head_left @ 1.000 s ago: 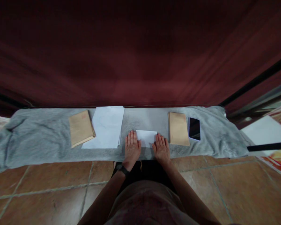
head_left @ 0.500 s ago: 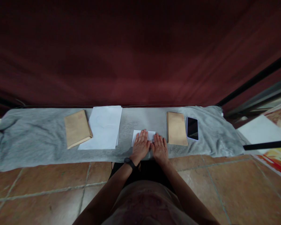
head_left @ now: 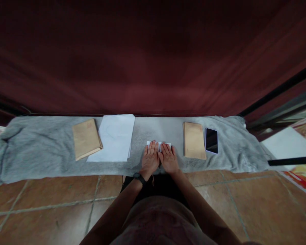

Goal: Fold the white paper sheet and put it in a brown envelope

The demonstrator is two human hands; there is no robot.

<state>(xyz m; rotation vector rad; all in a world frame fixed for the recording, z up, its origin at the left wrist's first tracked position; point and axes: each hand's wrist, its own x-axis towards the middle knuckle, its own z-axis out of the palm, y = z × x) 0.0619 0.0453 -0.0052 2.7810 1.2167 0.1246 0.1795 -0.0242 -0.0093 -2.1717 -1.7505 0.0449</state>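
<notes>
My left hand [head_left: 150,159] and my right hand [head_left: 168,157] lie flat side by side, fingers stretched out, on a small folded white paper [head_left: 153,143] that rests on a grey cloth [head_left: 40,149]. Only the paper's far edge shows beyond my fingertips. A black band sits on my left wrist.
On the cloth to the left lie a brown envelope [head_left: 86,139] and a stack of white sheets [head_left: 115,137]. To the right lie a pile of brown envelopes [head_left: 194,140] and a dark phone [head_left: 211,140]. A dark red curtain hangs behind. Brown floor tiles [head_left: 53,200] lie in front.
Both hands have slid inward from either side of the folded paper and now lie together on top of it, covering most of it.
</notes>
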